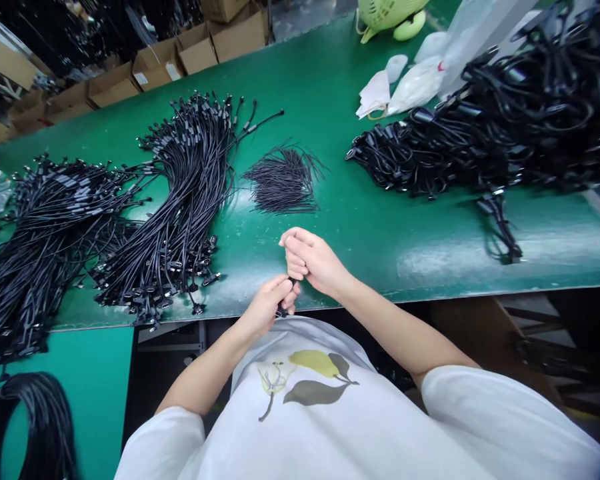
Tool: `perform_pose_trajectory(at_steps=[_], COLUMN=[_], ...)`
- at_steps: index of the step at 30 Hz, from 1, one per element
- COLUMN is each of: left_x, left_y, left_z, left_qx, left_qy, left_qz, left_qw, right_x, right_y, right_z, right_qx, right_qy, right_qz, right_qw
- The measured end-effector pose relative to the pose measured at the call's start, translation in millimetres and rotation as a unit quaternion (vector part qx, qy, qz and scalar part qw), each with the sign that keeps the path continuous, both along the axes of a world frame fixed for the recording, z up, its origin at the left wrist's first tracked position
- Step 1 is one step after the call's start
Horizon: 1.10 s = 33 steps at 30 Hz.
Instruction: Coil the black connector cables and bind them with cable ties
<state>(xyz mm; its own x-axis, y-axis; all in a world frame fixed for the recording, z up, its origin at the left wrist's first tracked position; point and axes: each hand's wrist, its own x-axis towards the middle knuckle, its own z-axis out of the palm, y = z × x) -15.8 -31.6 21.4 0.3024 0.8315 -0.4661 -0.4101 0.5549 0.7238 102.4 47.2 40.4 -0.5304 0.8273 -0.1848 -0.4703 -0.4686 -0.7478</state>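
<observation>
Close to my body at the table's front edge, my left hand (273, 300) is closed around a black cable (281, 311); a dark end pokes out below the fingers. Just above and touching it, my right hand (313, 260) has its fingers curled on the same black piece, most of which both hands hide. Beyond them lies a small pile of thin black ties (284, 181). To its left is a large bundle of black cables (180, 193) with grey sleeves and connectors at the ends.
Another cable bundle (35, 247) lies far left, above a coiled bunch (45, 407) on a lower green surface. Coiled, tied cables (480, 127) heap up on the right. A white plastic bag (417, 87) and a green basket (387, 15) stand behind. Cardboard boxes (157, 65) line the far edge.
</observation>
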Motion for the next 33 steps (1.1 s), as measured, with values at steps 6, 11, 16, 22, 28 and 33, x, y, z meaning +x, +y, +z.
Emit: perform_pose_trajectory(at_steps=[6,11,16,22,28,33], left_x=[0,-16,-20,-16,-12,2], left_y=[-1,-2,2,-1,0,7], left_z=[0.3,-11.6,-7.0,3.3,3.7,5.4], left_qx=[-0.072,-0.081,-0.016,0.025,0.035,0.047], left_qy=[-0.083,-0.102,-0.071,-0.022,-0.047,-0.052], left_qz=[-0.048,0.043,0.154,0.179,0.150,0.113], left_qw=[0.993,0.990,0.985,0.983,0.987,0.991], right_x=[4,28,55,60,77,47], right_y=[-2,29,98,103,33,-17], right_z=[-1.6,-14.0,-37.3,-46.1,-27.4,-21.2], right_qx=[-0.033,0.155,0.312,0.307,0.353,0.270], right_qy=[0.045,-0.208,-0.710,-0.774,-0.691,-0.373], right_qz=[0.041,0.060,-0.073,-0.003,-0.075,0.021], right_qw=[0.998,0.964,0.627,0.553,0.627,0.888])
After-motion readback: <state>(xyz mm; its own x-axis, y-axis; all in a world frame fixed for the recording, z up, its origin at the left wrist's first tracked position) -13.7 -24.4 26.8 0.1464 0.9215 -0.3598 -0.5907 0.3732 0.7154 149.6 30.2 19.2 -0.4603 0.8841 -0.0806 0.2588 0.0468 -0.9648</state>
